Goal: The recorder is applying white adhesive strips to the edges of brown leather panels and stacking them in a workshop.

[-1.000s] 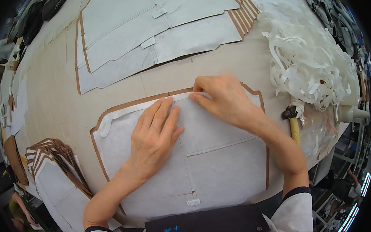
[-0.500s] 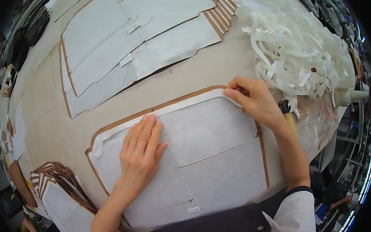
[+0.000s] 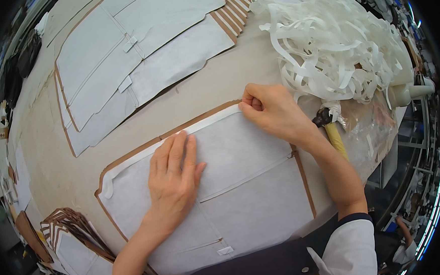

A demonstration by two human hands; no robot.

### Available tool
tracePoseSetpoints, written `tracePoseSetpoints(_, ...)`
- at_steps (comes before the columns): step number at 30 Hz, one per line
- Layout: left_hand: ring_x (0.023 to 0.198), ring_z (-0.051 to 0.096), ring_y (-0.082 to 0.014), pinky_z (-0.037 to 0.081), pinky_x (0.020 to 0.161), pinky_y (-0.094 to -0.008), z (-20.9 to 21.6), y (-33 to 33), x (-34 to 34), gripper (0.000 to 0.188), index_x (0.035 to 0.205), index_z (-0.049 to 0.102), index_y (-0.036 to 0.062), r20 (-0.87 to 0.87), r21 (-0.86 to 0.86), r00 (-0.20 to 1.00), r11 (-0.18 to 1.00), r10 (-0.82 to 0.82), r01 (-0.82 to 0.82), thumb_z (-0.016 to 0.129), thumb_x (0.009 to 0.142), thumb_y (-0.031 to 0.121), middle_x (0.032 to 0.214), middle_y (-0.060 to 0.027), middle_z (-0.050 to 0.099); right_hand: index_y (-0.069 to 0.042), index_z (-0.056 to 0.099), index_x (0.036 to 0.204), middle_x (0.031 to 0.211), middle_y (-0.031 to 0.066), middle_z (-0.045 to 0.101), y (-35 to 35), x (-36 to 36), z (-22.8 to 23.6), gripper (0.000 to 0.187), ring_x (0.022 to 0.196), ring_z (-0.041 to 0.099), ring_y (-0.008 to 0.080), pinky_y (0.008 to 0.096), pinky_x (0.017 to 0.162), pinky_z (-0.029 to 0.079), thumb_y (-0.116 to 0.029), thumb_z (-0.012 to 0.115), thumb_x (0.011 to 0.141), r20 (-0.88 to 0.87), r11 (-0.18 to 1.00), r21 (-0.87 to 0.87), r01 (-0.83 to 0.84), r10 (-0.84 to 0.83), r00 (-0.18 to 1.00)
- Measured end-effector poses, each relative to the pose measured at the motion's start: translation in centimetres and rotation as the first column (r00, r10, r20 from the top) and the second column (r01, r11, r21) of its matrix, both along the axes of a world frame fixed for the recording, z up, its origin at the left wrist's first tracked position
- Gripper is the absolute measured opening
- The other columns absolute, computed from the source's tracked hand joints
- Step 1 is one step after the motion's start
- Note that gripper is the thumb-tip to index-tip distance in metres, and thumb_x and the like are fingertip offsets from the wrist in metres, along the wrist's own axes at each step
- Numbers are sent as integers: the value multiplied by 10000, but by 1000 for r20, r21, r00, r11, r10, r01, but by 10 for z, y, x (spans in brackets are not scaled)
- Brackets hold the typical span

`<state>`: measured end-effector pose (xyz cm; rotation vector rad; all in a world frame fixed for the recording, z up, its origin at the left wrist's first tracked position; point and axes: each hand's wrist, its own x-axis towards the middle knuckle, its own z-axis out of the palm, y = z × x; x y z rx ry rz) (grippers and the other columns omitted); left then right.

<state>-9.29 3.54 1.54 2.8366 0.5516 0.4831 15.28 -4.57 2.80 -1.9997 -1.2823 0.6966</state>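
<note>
A pale grey-white panel with brown edges and seams across it lies flat before me. Along its far edge runs a narrow white tape, its left end curling down near the panel's left corner. My left hand rests flat on the panel, fingers stretched out with the tips over the tape at mid-edge. At the far right corner my right hand is closed in a pinch on the tape, thumb and fingertips against the edge. That corner and the tape beyond the fingertips are hidden under the hand.
Similar panels are fanned in a stack at the far left. A tangled heap of white tape sits far right, with a yellow-handled tool and white bottle beside it. Folded brown-edged pieces lie near left.
The whole view has shifted somewhat. My right hand's fingers have curled tighter and its wrist has turned at the corner. My left hand still lies flat, its tips slightly farther right along the tape.
</note>
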Motion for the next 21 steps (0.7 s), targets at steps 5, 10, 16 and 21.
tracePoseSetpoints(5,1269,524,-372,473,1006,-439,-7,-17,51,597,1247,596,-99,35,6,989,990,-144,144,790,736,140,1388,-215,537,31,604,824,635,116,582,0,-3,-2,157,556,527,207,353,563,446,-109,645,881,36,1000,13,5,-6,999)
tracePoseSetpoints(10,1292,517,-367,470,1021,-436,-12,-32,77,599,1250,591,-114,63,34,987,989,-148,146,792,745,138,1371,-239,542,22,620,829,656,137,609,-4,-5,-7,173,580,587,248,373,574,465,-135,664,885,116,998,57,21,-28,993)
tracePoseSetpoints(16,1290,524,-362,481,1013,-428,-13,-28,73,606,1288,569,-107,60,41,986,987,-156,154,781,777,144,1371,-232,547,23,626,835,695,158,638,-48,-5,2,193,616,615,291,401,589,472,-152,662,907,114,988,71,138,-146,983)
tracePoseSetpoints(21,1296,515,-350,474,1010,-423,-10,-27,74,600,1305,564,-93,42,44,987,987,-155,153,764,802,166,1380,-219,545,17,630,822,718,178,655,-55,-4,-4,197,634,633,343,438,603,469,-157,650,912,-39,971,79,226,-224,974)
